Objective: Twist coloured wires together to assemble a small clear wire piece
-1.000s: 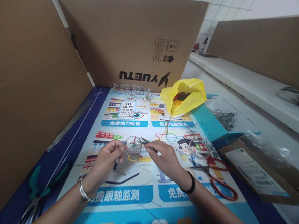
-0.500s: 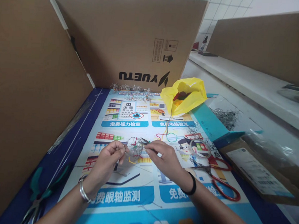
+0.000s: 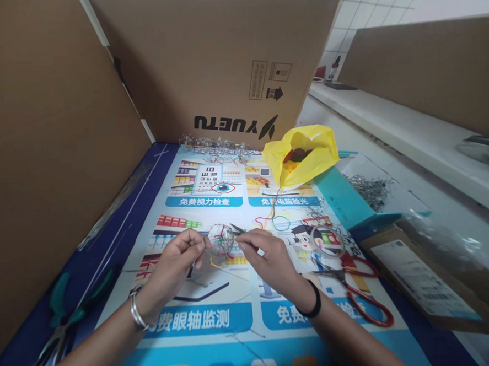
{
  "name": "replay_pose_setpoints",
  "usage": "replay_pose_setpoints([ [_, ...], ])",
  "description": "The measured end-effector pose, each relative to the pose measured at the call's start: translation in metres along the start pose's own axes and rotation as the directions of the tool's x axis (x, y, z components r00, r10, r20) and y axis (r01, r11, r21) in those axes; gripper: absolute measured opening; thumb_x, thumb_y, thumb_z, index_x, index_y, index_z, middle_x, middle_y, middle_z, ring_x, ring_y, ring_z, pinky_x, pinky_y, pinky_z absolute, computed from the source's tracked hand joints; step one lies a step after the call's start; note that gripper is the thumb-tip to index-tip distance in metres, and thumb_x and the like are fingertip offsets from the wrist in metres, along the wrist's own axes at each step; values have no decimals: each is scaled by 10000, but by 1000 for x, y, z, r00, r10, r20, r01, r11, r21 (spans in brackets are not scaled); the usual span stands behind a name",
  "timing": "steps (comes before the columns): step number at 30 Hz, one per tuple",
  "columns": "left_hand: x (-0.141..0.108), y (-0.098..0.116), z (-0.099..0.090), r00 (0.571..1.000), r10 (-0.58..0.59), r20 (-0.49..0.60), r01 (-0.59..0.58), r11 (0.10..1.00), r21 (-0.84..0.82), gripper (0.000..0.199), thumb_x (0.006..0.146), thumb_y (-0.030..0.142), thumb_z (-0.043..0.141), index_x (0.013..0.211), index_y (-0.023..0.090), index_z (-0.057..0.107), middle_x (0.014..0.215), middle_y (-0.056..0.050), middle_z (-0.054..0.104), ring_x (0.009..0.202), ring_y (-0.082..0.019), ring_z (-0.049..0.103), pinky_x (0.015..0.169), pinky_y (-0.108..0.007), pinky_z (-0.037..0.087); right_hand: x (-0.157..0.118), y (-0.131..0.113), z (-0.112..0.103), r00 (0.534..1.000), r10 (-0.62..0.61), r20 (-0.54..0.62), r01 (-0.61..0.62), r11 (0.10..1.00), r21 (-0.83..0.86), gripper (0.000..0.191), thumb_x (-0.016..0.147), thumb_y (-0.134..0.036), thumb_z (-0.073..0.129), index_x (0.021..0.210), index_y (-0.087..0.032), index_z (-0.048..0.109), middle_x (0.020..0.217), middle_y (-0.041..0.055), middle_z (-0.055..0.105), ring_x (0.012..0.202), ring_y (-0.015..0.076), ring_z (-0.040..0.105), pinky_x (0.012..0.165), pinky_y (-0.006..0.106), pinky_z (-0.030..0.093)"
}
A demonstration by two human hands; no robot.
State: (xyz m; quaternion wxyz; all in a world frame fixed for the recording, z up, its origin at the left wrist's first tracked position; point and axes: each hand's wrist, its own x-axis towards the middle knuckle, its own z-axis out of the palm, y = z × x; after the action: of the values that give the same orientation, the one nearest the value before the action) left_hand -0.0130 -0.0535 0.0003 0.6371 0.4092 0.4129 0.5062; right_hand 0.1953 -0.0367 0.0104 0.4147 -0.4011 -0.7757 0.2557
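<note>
A small round ball of thin silvery wire [image 3: 221,240] hangs between my hands, with bits of red, green and yellow yarn in it. My left hand [image 3: 185,252] pinches it at its left edge, thumb against forefinger. At its right edge my right hand [image 3: 268,257] is closed in a pinch, fingertips touching the wire. A dark pointed tip [image 3: 236,229] shows just behind the right fingertips; what it belongs to is hidden. A short yellow strand [image 3: 215,263] dangles under the ball.
Red-handled scissors [image 3: 348,278] and a clear tape roll [image 3: 327,241] lie right. Green-handled pliers [image 3: 64,318] lie left. Behind are a yellow bag [image 3: 297,175] with yarn and several wire pieces [image 3: 216,143]. Cardboard panels [image 3: 194,53] stand around; a box [image 3: 425,277] sits right.
</note>
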Motion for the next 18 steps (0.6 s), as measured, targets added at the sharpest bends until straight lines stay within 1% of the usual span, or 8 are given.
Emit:
replay_pose_setpoints([
  [5,-2,2,-1,998,-3,55,7,998,-68,150,816,216,588,743,157,471,806,18,556,491,-12,393,519,-179,275,1,0,0,1000,-20,1,20,1000,-2,178,819,-116,520,875,-200,667,805,35,686,751,148,624,702,265,482],
  [8,-3,4,0,996,-8,85,14,997,-72,150,824,217,579,746,161,464,797,22,550,485,-12,379,514,-181,268,1,0,0,1000,-20,-3,20,1000,1,170,824,-128,523,878,-198,668,801,36,687,746,147,624,697,264,482],
  [12,-3,5,2,996,-9,91,14,998,-53,156,820,217,583,741,162,460,788,23,540,491,-15,377,512,-181,267,1,-2,0,1000,-28,-8,28,1000,-3,170,824,-132,523,877,-203,668,808,36,691,753,149,628,697,263,483],
  [18,-1,1,1,998,1,66,0,1000,-12,158,807,215,595,733,160,466,794,16,542,496,-19,387,503,-184,276,0,-1,1,999,-31,-13,31,1000,-3,177,815,-114,522,871,-197,668,796,35,688,749,148,627,695,259,481],
])
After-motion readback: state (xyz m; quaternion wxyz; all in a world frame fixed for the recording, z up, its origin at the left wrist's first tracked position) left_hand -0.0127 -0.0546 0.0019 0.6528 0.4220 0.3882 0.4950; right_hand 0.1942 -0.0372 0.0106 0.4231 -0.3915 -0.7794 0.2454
